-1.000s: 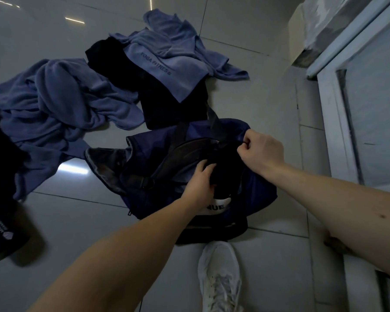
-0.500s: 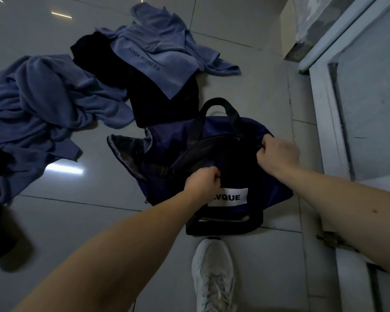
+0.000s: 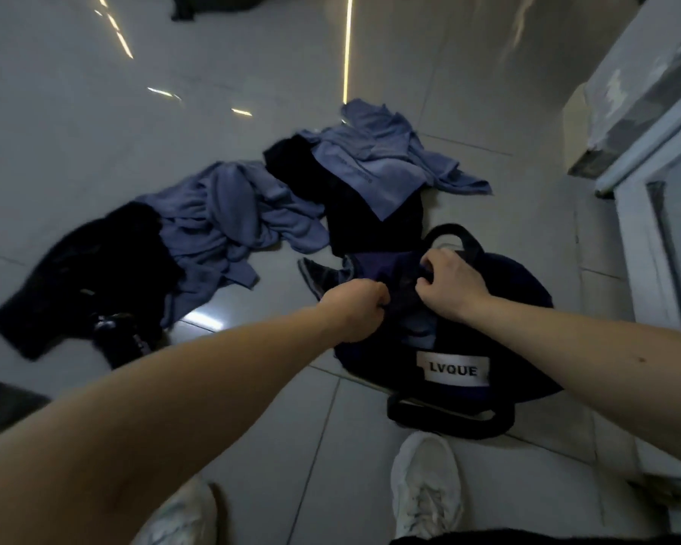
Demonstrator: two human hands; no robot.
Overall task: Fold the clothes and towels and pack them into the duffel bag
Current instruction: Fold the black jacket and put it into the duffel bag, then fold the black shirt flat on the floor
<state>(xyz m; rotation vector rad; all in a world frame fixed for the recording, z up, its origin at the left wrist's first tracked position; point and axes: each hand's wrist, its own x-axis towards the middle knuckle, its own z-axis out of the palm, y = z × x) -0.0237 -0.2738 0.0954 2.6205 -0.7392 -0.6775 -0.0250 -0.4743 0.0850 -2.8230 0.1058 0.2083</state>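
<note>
Gripping the navy duffel bag (image 3: 527, 308) with both hands, the person leans over it on the glossy grey tiled floor (image 3: 95, 131). The bag sits just ahead of the feet, near the white door frame (image 3: 637, 249) on the right. The left hand (image 3: 354, 308) is balled into a fist, fingers curled tight on the dark fabric at the left edge of the bag's top. The right hand (image 3: 449, 285) is close beside it, knuckles up, fingers hooked and pinching the fabric further back, with a fold of cloth between the two hands. One black carry handle (image 3: 455, 236) arches up behind the right hand, and the other handle (image 3: 449, 420) lies flat on the tiles on the near side. A white label (image 3: 457, 369) reading LVQUE faces us. Whether the top is open or zipped I can't tell, it's too dark in there. Beyond the bag the laundry lies unfolded: a lettered blue towel (image 3: 370, 171) is draped over a black garment (image 3: 370, 222) that reaches right up to the bag's far side. A bigger crumpled blue towel (image 3: 229, 218) lies to its left, and another black garment (image 3: 87, 269) sprawls furthest left, overlapping that towel. The right shoe (image 3: 425, 489), white, is planted just short of the near handle, and the left shoe (image 3: 181, 517) is at the bottom edge.
</note>
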